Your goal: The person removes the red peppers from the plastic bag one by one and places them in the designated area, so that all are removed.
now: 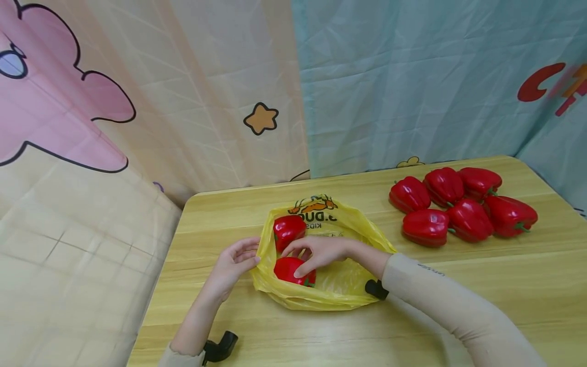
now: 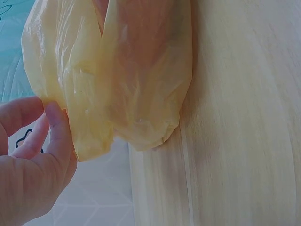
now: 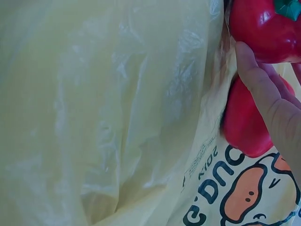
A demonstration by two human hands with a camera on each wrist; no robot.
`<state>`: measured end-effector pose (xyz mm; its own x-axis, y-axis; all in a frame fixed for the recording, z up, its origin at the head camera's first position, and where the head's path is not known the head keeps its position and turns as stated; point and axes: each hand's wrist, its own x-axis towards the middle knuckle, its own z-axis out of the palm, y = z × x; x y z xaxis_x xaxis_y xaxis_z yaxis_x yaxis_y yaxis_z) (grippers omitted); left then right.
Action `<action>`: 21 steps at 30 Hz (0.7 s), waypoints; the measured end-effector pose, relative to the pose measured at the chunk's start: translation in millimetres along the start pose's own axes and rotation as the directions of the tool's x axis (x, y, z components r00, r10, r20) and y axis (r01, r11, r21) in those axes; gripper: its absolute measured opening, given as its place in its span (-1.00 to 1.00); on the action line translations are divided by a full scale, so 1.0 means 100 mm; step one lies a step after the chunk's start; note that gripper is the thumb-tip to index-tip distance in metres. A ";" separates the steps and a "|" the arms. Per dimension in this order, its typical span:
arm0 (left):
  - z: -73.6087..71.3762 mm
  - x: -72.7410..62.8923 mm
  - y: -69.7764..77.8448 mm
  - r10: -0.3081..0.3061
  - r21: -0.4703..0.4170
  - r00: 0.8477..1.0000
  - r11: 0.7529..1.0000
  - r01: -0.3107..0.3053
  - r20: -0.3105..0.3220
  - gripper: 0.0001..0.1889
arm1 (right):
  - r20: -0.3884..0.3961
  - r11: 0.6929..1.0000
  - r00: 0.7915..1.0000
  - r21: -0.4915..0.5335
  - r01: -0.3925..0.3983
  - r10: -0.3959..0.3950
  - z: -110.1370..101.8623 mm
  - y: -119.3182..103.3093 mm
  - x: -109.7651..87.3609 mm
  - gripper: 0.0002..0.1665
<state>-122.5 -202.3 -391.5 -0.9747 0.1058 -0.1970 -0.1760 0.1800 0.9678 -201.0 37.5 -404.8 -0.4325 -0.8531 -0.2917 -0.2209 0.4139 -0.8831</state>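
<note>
A yellow plastic bag (image 1: 353, 224) lies open-mouthed on the table, a printed cartoon duck on its far inside wall. My left hand (image 1: 236, 265) pinches the bag's left rim; in the left wrist view, thumb and fingertips (image 2: 55, 113) meet on the thin plastic. Inside the bag, my right hand (image 1: 323, 252) grips a red bell pepper (image 1: 289, 270) with a green stem, thumb on the near side and fingers on the far side. Just beyond it in the bag rests another red bell pepper (image 1: 288, 229), also visible as a red pepper (image 3: 249, 122) in the right wrist view.
Several more red bell peppers (image 1: 470, 219) lie grouped at the table's back right. Printed curtains (image 1: 220, 102) hang behind and to the left of the wooden table (image 1: 321, 336). Black wrist mounts (image 1: 222, 346) sit on both wrists.
</note>
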 end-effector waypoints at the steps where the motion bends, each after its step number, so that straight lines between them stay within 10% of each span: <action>1: 0.00 0.00 0.00 0.000 -0.001 1.000 1.000 0.000 0.000 -0.54 | -0.002 1.000 1.000 0.006 0.000 0.000 -0.01 0.00 -0.01 -0.45; 21: -0.01 0.00 -0.01 0.014 -0.007 1.000 1.000 -0.014 0.015 -0.53 | -0.044 0.999 0.998 0.026 0.044 -0.043 -0.16 -0.03 -0.16 -0.42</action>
<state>-122.5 -203.1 -392.3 -0.9748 0.1229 -0.1861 -0.1638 0.1714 0.9715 -207.4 55.3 -391.7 -0.4610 -0.8552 -0.2370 -0.2168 0.3675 -0.9044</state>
